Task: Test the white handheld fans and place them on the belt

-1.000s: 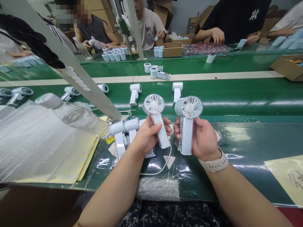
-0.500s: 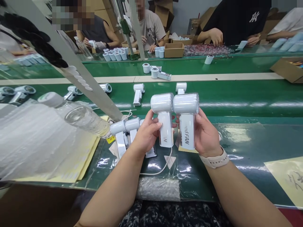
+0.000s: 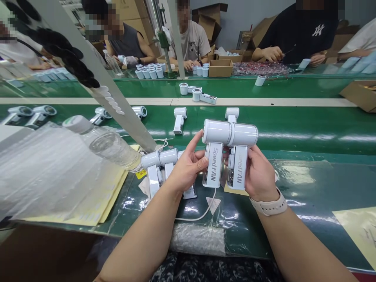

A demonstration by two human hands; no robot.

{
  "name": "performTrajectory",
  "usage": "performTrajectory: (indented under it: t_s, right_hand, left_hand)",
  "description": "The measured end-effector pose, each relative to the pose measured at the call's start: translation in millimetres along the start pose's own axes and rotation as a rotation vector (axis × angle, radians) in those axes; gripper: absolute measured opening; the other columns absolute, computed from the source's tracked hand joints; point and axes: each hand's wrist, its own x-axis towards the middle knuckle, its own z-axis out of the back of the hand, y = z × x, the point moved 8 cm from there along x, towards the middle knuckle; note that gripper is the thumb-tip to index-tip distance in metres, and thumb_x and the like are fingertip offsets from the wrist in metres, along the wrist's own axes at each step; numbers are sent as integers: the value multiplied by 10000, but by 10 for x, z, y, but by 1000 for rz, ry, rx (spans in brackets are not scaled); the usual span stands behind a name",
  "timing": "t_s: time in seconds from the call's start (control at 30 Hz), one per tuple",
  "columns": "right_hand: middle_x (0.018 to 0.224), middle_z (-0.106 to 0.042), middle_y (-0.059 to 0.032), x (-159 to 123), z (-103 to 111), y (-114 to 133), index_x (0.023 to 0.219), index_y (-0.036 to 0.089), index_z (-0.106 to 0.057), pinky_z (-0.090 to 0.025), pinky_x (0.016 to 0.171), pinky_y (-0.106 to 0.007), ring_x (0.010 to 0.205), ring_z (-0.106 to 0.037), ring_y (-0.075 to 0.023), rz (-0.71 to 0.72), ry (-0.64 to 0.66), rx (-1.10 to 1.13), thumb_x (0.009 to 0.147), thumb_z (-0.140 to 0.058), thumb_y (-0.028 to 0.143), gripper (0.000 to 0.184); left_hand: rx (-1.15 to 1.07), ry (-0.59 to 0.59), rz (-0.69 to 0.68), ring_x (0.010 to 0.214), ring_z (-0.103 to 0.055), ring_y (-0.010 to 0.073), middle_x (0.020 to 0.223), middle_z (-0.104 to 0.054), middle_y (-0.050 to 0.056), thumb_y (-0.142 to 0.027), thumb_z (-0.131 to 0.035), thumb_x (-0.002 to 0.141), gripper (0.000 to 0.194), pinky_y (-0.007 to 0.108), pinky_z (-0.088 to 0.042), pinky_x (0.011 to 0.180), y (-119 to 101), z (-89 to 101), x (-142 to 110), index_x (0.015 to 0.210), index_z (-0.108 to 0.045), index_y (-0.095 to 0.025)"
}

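Two white handheld fans are held up side by side over the bench, their barrel heads touching. My left hand (image 3: 189,166) is closed on the handle of the left handheld fan (image 3: 214,164), whose grey lettering reads "Speed FAN". The right handheld fan (image 3: 238,166) has its handle gripped by my right hand (image 3: 261,172), with a pale watch strap at that wrist; its lettering is partly washed out by glare. Beside my left hand, several more white fans (image 3: 154,158) lie in a row on the bench, partly hidden by my forearm. A white cable (image 3: 195,218) runs below the held fans.
A tilted plastic bottle (image 3: 108,147) and plastic-covered sheets (image 3: 53,176) are at left, near a slanted metal post (image 3: 129,117). Beyond the bench, the green belt (image 3: 141,145) carries several fans. Bubble wrap (image 3: 198,239) lies at the near edge. Co-workers sit across the line.
Both fans have shifted slightly right in view and turned, so the left one's lettering shows fully. Their heads now meet in line. My hands keep hold of them.
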Motion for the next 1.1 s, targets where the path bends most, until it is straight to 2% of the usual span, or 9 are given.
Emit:
performTrajectory:
  t_s: [0.17, 0.27, 0.37, 0.47, 0.57, 0.7, 0.87, 1.03, 1.1]
  right_hand:
    - [873, -717, -12, -24, -39, 22, 980, 279, -662, -582, 655, -366, 754, -688, -208, 15, 52, 28, 840, -567, 317, 173]
    - [963, -715, -23, -36, -43, 60, 1067, 294, -649, -588, 695, -393, 865, -693, -239, 63, 109, 8, 849, -566, 312, 234]
    - [1132, -682, -31, -72, -51, 144, 1193, 319, -595, -582, 802, -428, 1037, -659, -270, 186, 189, -122, 847, -630, 320, 348]
    - [1237, -639, -46, -142, -55, 237, 1278, 332, -527, -566, 848, -420, 1072, -636, -272, 297, 200, -338, 767, -753, 242, 566]
    - [1244, -655, -67, -214, -138, 299, 1278, 335, -495, -545, 870, -449, 1090, -639, -307, 343, 273, -480, 690, -786, 124, 690]
    - [1240, -677, -60, -281, -253, 415, 1223, 334, -512, -483, 989, -501, 1179, -617, -319, 447, 396, -494, 696, -772, 76, 642]
    - [1260, -678, -50, -334, -345, 493, 1172, 329, -551, -396, 1096, -558, 1278, -559, -311, 574, 484, -508, 769, -784, 136, 504]
    - [1183, -710, -49, -372, -233, 510, 1229, 343, -556, -435, 1040, -552, 1153, -627, -327, 623, 415, -621, 726, -837, 198, 595]
    - [1115, -719, -52, -388, -60, 573, 1202, 346, -605, -453, 1014, -533, 1079, -645, -334, 609, 325, -664, 655, -889, 225, 628]
  left_hand:
    - [-2, 19, -15, 676, -671, 167, 861, -732, 37, -422, -853, 686, 1074, 268, -514, 596, -32, -9, -12, 1554, -228, -336]
    - [38, 4, -34, 736, -685, 177, 872, -730, 40, -360, -827, 727, 985, 276, -525, 637, -47, 22, -14, 1541, -273, -333]
    - [119, -57, -95, 828, -694, 190, 935, -733, 49, -293, -818, 729, 850, 286, -539, 707, -88, 80, -19, 1475, -409, -315]
    - [285, -108, -198, 977, -682, 243, 1046, -733, 73, -243, -857, 651, 670, 334, -543, 839, -185, 86, -49, 1279, -624, -253]
    - [438, -26, -252, 1112, -645, 312, 1102, -733, 97, -239, -841, 655, 481, 417, -501, 984, -251, -27, -79, 1122, -730, -206]
    - [537, 58, -303, 1096, -666, 318, 1117, -747, 93, -277, -765, 751, 340, 460, -483, 1012, -318, -115, -98, 1088, -767, -230]
    - [681, 1, -476, 1197, -620, 303, 1131, -752, 63, -267, -779, 742, 275, 495, -379, 1123, -482, -159, -130, 1016, -788, -286]
    - [760, 2, -527, 1069, -651, 287, 1021, -757, 63, -301, -712, 811, 163, 544, -286, 1160, -516, -200, -173, 958, -777, -274]
    - [650, 104, -480, 885, -649, 267, 870, -715, 62, -381, -767, 754, 186, 554, -362, 1097, -486, -221, -212, 893, -755, -259]
